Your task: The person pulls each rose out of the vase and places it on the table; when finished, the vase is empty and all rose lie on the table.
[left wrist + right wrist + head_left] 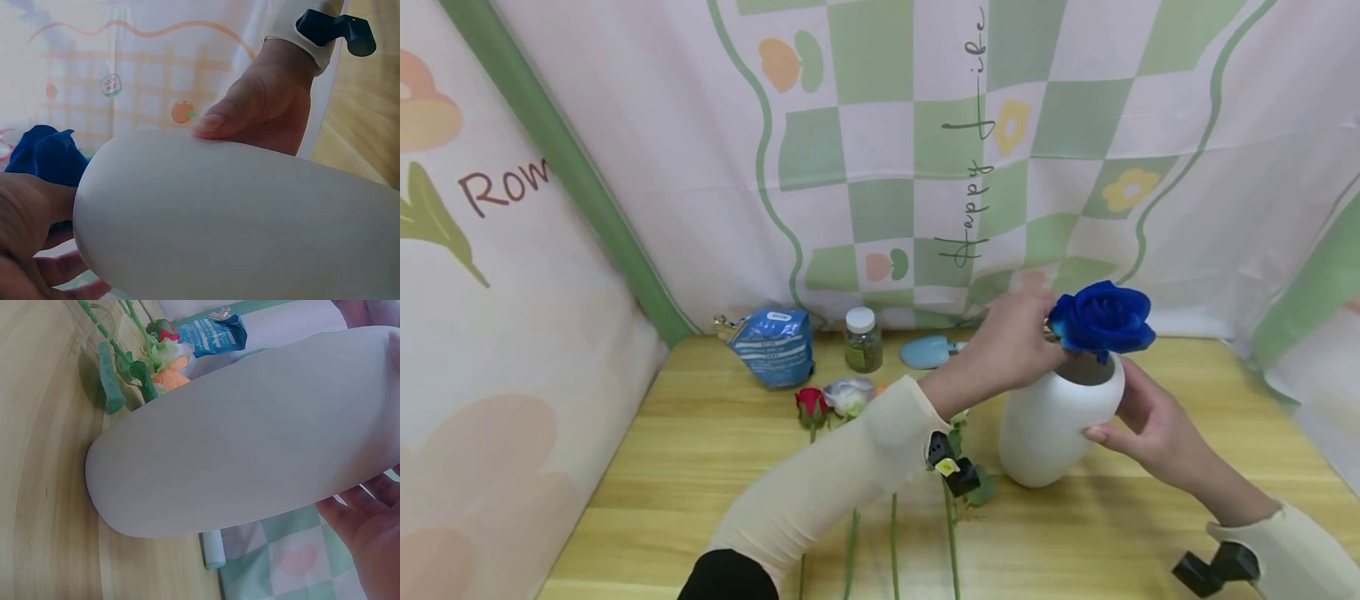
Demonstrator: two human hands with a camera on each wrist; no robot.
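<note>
A white vase stands on the table, tilted a little to the right in the head view. My right hand grips it near the top, the thumb on the near side and the fingers behind; in the right wrist view those fingers lie along its side. At the vase's mouth, my left hand pinches a blue rose just under the bloom. Its stem is hidden by the hand and the vase. The left wrist view shows the blue petals beyond my left hand.
Left of the vase lie a red rose, a pale flower and an orange flower, stems toward me, partly under my left sleeve. Behind are a blue clipped bag, a white-lidded jar and a light blue trowel, before a curtain.
</note>
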